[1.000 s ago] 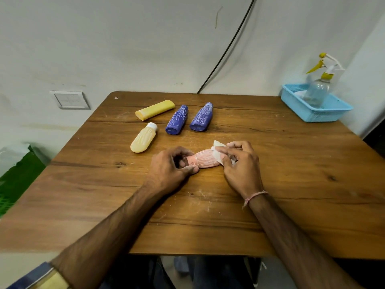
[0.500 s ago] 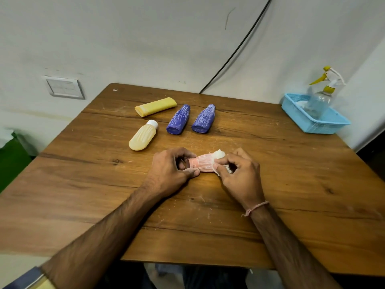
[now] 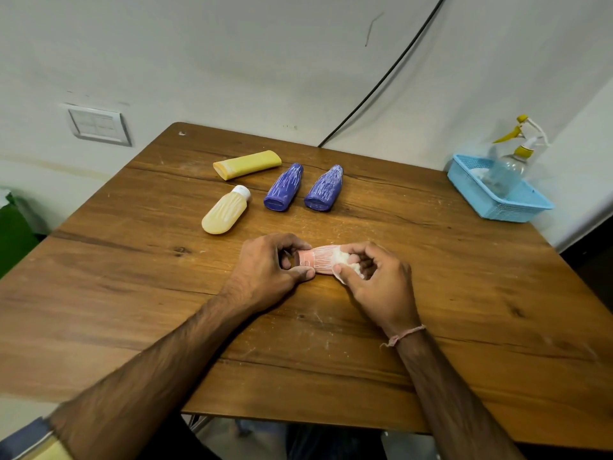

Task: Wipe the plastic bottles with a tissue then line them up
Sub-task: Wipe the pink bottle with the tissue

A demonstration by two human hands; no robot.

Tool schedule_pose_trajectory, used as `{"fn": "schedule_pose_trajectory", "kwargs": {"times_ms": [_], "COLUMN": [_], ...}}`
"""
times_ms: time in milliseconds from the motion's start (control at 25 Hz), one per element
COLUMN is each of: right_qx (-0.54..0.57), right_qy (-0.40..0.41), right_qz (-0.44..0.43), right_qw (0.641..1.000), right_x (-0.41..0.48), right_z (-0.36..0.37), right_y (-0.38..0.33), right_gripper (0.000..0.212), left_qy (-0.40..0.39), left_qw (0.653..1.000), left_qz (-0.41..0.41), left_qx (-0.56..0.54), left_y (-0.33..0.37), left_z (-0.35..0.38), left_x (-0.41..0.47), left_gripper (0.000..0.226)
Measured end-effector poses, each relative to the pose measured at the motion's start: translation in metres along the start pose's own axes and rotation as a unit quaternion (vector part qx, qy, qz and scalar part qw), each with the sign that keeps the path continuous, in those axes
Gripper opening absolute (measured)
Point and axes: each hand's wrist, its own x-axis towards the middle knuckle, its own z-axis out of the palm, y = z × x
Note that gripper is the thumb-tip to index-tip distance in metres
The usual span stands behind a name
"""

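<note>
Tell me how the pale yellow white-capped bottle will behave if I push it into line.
The pale yellow bottle lies on its side and looks flattened, so it will probably slide rather than roll. Its ribbed plastic should give fair grip. Likely light, so a push near one end may spin it.

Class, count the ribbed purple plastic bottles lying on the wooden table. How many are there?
2. The left purple plastic bottle lies right of the pale yellow white-capped bottle; the right purple plastic bottle lies beside it. None looks hidden.
</note>
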Motion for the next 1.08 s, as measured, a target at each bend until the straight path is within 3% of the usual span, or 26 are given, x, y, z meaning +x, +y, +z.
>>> {"fn": "schedule_pose_trajectory", "kwargs": {"times_ms": [160, 280, 440, 600, 720, 920, 1040, 1080], "right_qx": [-0.009, 0.001, 0.022, -0.011, 0.011, -0.012, -0.015, -0.026], "right_qy": [0.073, 0.01, 0.064, -0.011, 0.053, -0.012, 0.072, 0.072], "right_qz": [0.041, -0.036, 0.048, -0.073, 0.032, -0.06, 0.026, 0.015], "right_qw": [0.996, 0.999, 0.997, 0.997, 0.998, 0.998, 0.997, 0.997], "right_x": [0.003, -0.001, 0.001, -0.01, -0.006, -0.01, -0.005, -0.005], "right_z": [-0.003, -0.001, -0.003, -0.004, -0.004, 0.0, -0.003, -0.002], "right_y": [0.004, 0.002, 0.001, -0.008, -0.005, -0.005, -0.002, -0.002], "right_gripper": [0.014, 0.011, 0.022, 0.026, 0.032, 0.023, 0.017, 0.017], "left_qy": [-0.008, -0.002, -0.005, -0.014, -0.015, -0.017, -0.022, -0.021], "left_qw": [1.0, 1.0, 1.0, 1.0, 1.0, 1.0, 1.0, 1.0], "left_qz": [0.0, 0.007, 0.002, 0.001, 0.003, 0.005, 0.001, 0.0], "left_qx": [-0.002, -0.005, -0.002, 0.008, 0.005, 0.008, 0.006, 0.007], "left_y": [0.001, 0.0, 0.0, 0.0, 0.001, 0.0, 0.002, 0.003], "left_z": [-0.001, 0.0, 0.001, 0.0, 0.001, 0.0, 0.0, -0.001], "left_x": [0.001, 0.001, 0.002, 0.003, 0.002, 0.001, 0.001, 0.001], "left_gripper": [0.036, 0.037, 0.038, 0.04, 0.039, 0.039, 0.039, 0.04]}}
